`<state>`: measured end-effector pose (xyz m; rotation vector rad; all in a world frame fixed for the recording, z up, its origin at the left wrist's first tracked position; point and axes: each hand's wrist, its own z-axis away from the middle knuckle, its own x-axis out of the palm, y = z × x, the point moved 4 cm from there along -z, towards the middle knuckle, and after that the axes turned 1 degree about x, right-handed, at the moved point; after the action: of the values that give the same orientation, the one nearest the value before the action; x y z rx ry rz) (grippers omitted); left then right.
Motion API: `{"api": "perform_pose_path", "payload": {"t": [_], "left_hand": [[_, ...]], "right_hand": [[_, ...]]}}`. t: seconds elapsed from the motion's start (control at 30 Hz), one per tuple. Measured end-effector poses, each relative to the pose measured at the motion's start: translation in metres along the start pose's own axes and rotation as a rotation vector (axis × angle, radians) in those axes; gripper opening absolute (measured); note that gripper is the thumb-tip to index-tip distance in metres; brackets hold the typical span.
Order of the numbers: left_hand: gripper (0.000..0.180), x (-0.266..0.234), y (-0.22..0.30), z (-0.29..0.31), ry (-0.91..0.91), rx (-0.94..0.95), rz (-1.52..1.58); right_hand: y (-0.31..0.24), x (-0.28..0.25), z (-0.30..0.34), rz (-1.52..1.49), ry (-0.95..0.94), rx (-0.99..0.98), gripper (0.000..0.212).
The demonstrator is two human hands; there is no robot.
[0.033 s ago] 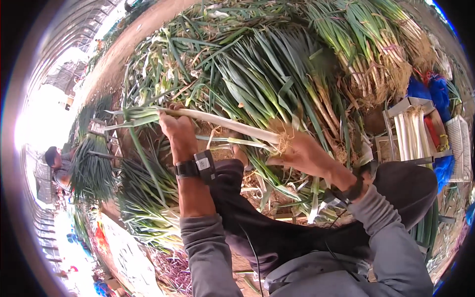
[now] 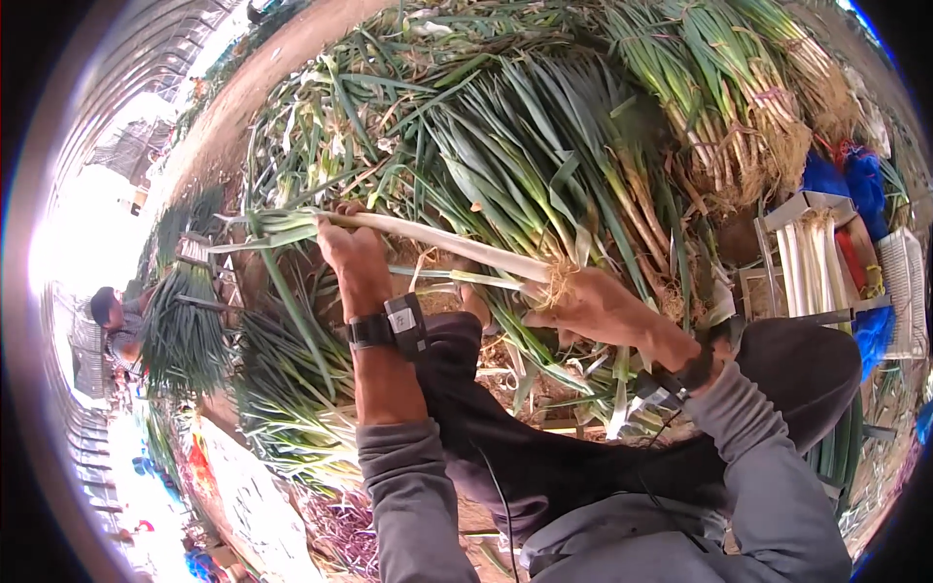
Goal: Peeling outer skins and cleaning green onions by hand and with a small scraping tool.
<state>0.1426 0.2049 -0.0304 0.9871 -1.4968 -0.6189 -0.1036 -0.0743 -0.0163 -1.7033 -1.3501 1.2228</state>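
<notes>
Leek [image 2: 447, 238] held slantwise between both hands, in front of knees [image 2: 802, 364]: long, pale shaft, green leaves [image 2: 277, 225] at left end, tan stringy roots [image 2: 561, 282] at right. Left hand [image 2: 352, 243]: grip wrapped round leafy end, hiding part of it. Right hand [image 2: 603, 306]: at root end; cannot tell whether grip is closed. Beyond: heap of dark-leaved stalks [image 2: 515, 146]. Upper right: rooted bundles [image 2: 719, 87]. Right: white stalks [image 2: 812, 262] in box [image 2: 782, 212].
</notes>
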Motion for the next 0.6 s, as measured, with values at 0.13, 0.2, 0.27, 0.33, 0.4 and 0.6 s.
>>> {"api": "perform_pose_path", "payload": {"t": [0.13,0.2,0.27,0.33,0.4,0.6], "left_hand": [[0.027,-0.034,-0.001,-0.010,0.117,-0.033,0.064],[0.029,-0.046,0.005,-0.010,0.166,0.026,-0.334],[0.032,-0.040,0.014,-0.012,0.513,0.063,-0.009],[0.034,-0.019,0.005,-0.011,0.670,-0.029,0.367],[0.034,-0.019,0.007,-0.003,0.689,-0.042,0.343],[0.037,0.069,0.004,0.047,0.179,-0.129,0.541]], "right_hand": [[-0.035,0.001,0.036,-0.335,-0.349,0.695,0.034],[-0.047,-0.029,0.071,-0.403,-0.247,0.611,0.026],[-0.088,-0.057,0.081,-0.069,-0.154,0.143,0.025],[-0.084,-0.077,0.095,-0.613,-0.070,0.437,0.030],[-0.083,-0.074,0.074,-0.620,-0.066,0.395,0.035],[0.016,-0.016,0.030,0.479,-0.145,0.095,0.052]]}}
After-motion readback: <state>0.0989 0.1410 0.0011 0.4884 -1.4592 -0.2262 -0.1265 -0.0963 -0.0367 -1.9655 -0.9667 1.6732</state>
